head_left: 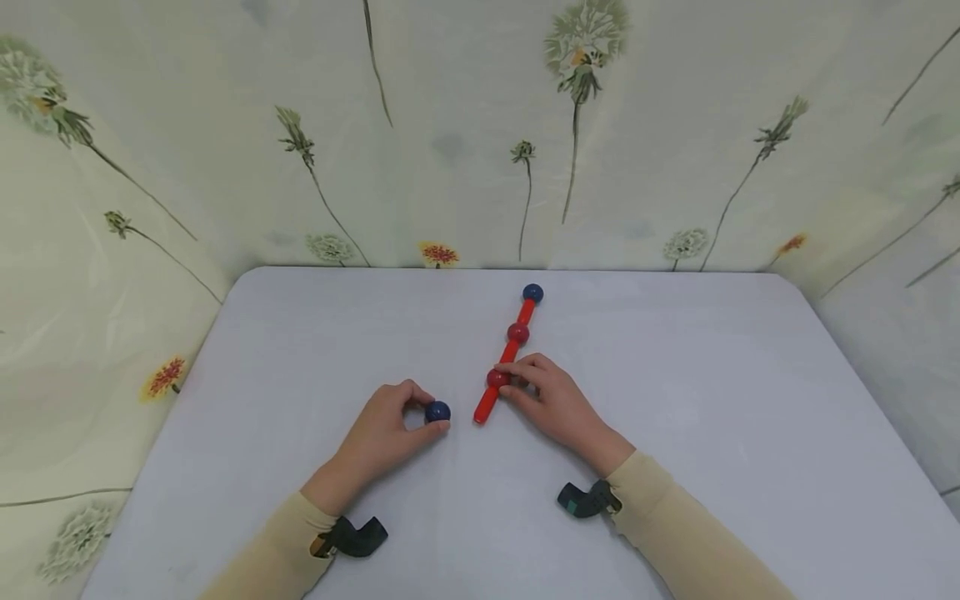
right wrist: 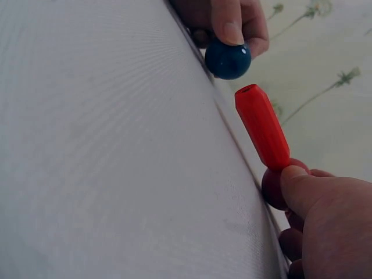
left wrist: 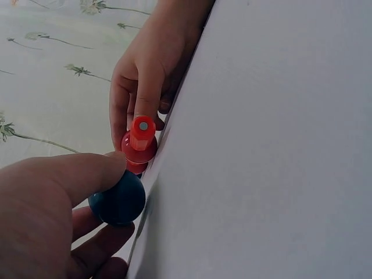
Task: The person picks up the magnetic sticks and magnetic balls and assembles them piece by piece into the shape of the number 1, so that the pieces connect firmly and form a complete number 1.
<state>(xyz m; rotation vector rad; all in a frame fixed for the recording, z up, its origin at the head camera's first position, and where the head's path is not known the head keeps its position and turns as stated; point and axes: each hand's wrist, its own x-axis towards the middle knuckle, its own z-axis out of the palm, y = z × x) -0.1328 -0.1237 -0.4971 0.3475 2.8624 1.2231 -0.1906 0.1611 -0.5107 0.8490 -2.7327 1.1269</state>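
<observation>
A dark blue ball (head_left: 437, 412) is pinched between the thumb and fingers of my left hand (head_left: 386, 437). Just to its right lies a straight chain of red rods (head_left: 486, 406) and balls, with a blue ball (head_left: 532, 292) at its far end. My right hand (head_left: 555, 402) pinches the chain's nearest red ball (head_left: 497, 378); a second red ball (head_left: 518, 333) sits farther up. In the right wrist view, the free end of the red rod (right wrist: 261, 125) faces the blue ball (right wrist: 228, 60), with a gap between them. A small grey disc shows in the rod's end (left wrist: 143, 125) in the left wrist view.
Everything lies on a white table (head_left: 675, 367) with rounded far corners. Behind and beside it hangs a pale curtain (head_left: 450, 167) printed with dandelions. Each wrist wears a dark camera mount (head_left: 360, 537) over a beige sleeve (head_left: 277, 554).
</observation>
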